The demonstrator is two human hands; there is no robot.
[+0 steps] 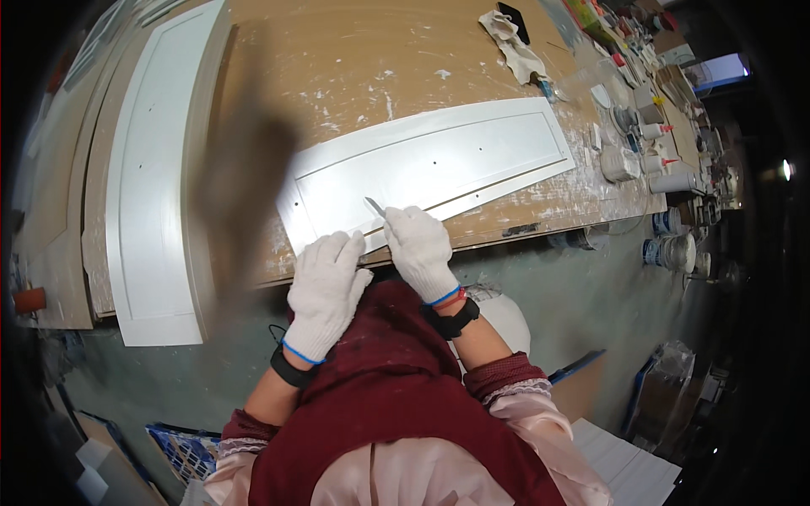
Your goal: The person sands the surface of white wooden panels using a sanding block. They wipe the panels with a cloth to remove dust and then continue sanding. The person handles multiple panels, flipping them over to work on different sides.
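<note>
A white panel door (439, 156) with a recessed centre and a few small dark spots lies on the brown worktable (363, 51). My right hand (418, 244), in a white knit glove, is closed round a small knife. The thin grey blade of this knife (374, 206) points up and left over the panel's near part; its handle is hidden in the glove. My left hand (327, 282), also gloved, lies at the panel's near edge beside the right one, fingers extended. I cannot make out whether the blade touches the surface.
Another long white panel (152, 169) lies along the table's left side. A crumpled cloth (512, 46) and a black phone (513, 21) sit at the far right. Bottles and tubs (620, 164) crowd the right edge. A dark blurred shape (245, 169) hides part of the table.
</note>
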